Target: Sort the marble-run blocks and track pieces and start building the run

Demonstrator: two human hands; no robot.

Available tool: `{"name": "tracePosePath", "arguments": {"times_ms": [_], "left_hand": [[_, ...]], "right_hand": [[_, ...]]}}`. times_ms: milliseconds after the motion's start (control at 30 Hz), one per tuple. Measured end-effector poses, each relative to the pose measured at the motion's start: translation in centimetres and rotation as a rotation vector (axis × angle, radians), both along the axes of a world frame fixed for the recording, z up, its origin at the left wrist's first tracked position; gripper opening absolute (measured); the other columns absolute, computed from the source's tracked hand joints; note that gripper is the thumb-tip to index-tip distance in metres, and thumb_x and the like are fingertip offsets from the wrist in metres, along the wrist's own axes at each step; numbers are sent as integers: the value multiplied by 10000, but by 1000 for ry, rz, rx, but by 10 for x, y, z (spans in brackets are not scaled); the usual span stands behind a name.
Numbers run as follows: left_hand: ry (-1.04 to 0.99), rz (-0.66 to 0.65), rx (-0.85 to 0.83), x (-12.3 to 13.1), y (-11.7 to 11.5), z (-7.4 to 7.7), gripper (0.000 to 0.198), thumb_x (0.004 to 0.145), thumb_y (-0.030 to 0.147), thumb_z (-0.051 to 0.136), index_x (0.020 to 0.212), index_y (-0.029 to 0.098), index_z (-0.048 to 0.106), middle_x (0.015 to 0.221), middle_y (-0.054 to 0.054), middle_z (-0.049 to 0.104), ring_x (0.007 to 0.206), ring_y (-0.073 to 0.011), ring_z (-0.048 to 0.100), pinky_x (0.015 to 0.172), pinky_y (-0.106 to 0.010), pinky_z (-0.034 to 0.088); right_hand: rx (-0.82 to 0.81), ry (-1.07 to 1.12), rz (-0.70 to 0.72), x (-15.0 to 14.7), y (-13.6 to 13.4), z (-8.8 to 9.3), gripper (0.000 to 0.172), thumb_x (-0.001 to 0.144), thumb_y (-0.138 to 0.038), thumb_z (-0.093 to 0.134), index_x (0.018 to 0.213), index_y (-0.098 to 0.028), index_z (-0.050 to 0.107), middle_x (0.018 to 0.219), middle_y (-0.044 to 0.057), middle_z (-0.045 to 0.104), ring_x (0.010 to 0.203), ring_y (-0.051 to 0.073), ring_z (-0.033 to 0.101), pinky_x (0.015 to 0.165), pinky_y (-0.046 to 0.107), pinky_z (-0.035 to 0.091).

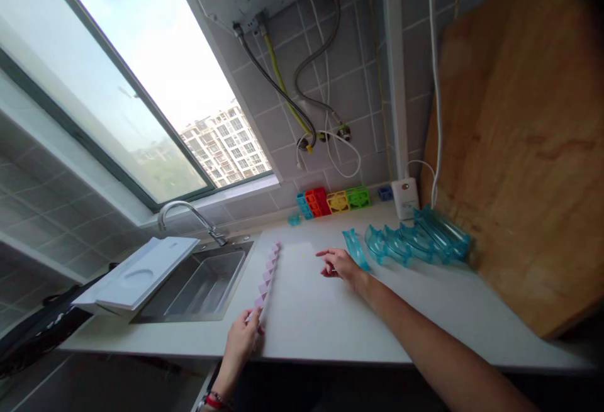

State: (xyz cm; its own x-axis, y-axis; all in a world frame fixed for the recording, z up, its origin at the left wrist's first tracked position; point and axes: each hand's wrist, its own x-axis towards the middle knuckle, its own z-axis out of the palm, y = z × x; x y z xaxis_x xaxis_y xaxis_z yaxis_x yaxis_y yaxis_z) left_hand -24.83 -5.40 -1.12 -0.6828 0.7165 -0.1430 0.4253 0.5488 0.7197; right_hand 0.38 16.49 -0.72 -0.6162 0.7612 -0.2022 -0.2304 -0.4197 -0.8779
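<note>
The left hand (240,339) is at the front edge of the white countertop (330,324), close to the sink side. Its fingers and thumb are pinched on the near end of a pink zigzag strip (268,273). The strip runs away from the front edge toward the back, roughly parallel to the sink's right rim and just beside it, with its far end about mid-depth on the countertop. A red band shows at that wrist.

The right hand (340,264) is stretched out over the middle of the countertop, palm down. Its fingers are loosely spread, the index finger pointing toward the strip, and it grips nothing. Whether the fingertips touch the surface cannot be told. Just beside its back lies a single translucent blue curved piece (355,248). A row of similar blue curved pieces (410,239) is nested together farther toward the right edge.

Along the back edge, against the tiled wall, stands a line of open-sided blocks: blue (302,204), red (317,201), yellow (337,201) and green (357,197). A small white plug-in device (406,197) sits further right, with a white cord rising from it. A large wooden board (519,148) leans against the right wall behind the blue pieces.

To the left, the steel sink (202,283) is set into the countertop with its faucet (189,214) at the back, and a white board (141,270) lies across its left part
</note>
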Motion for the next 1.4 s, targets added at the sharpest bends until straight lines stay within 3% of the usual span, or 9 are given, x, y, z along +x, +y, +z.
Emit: {"name": "tracePosePath", "arguments": {"times_ms": [100, 200, 367, 500, 800, 1167, 1300, 1400], "left_hand": [[142, -30, -110, -5, 10, 5, 526, 887, 675, 411, 926, 196, 624, 624, -21, 660, 403, -162, 537, 425, -269, 360], [277, -68, -212, -9, 21, 12, 463, 939, 599, 394, 900, 200, 627, 661, -43, 690, 496, -190, 620, 490, -274, 405], [453, -100, -350, -12, 37, 21, 453, 947, 612, 423, 824, 222, 616, 761, -76, 744, 672, -242, 704, 609, -299, 434], [555, -99, -410, -11, 46, 23, 453, 938, 628, 433, 809, 231, 609, 867, -117, 773, 873, -313, 724, 676, -332, 443], [685, -128, -451, -16, 68, 26, 501, 960, 640, 373, 861, 220, 627, 990, -169, 776, 957, -342, 721, 701, -354, 462], [699, -165, -526, -38, 115, 36, 523, 992, 618, 396, 913, 183, 676, 1012, -153, 758, 969, -301, 709, 753, -367, 506], [698, -170, -564, -43, 132, 36, 422, 1005, 533, 528, 1107, 149, 670, 1079, -94, 713, 966, -226, 689, 862, -422, 557], [701, -185, -572, -45, 143, 36, 354, 991, 429, 614, 1215, 157, 644, 1190, -94, 679, 1026, -225, 677, 901, -444, 572]], "right_hand": [[5, 3, 18, -1, 1, -2, 252, 864, -139, 513, 1026, -153, 706, 450, -85, 448, 542, 125, 627, 627, 247, 529], [12, 7, 49, -2, 1, -3, 229, 883, -171, 536, 1030, -154, 710, 456, -86, 451, 514, 121, 603, 619, 255, 532], [26, -8, 111, -3, 1, -3, 228, 917, -199, 527, 1040, -151, 713, 452, -82, 455, 499, 120, 596, 611, 256, 536], [36, -16, 143, -5, 0, -5, 208, 917, -215, 546, 1027, -161, 714, 457, -78, 470, 508, 118, 613, 598, 236, 528], [54, -22, 142, -7, 0, -4, 178, 917, -283, 605, 994, -161, 709, 450, -74, 480, 501, 122, 616, 574, 221, 509], [71, -37, 150, -9, 2, -7, 220, 954, -338, 607, 1003, -150, 709, 447, -75, 482, 486, 120, 609, 559, 214, 494], [68, -33, 144, -9, 3, -7, 382, 1028, -458, 488, 1042, -142, 703, 435, -73, 464, 487, 127, 610, 550, 216, 493], [68, -40, 140, -10, 3, -8, 453, 1042, -511, 450, 1037, -133, 700, 429, -70, 459, 485, 128, 605, 544, 215, 491]]}}
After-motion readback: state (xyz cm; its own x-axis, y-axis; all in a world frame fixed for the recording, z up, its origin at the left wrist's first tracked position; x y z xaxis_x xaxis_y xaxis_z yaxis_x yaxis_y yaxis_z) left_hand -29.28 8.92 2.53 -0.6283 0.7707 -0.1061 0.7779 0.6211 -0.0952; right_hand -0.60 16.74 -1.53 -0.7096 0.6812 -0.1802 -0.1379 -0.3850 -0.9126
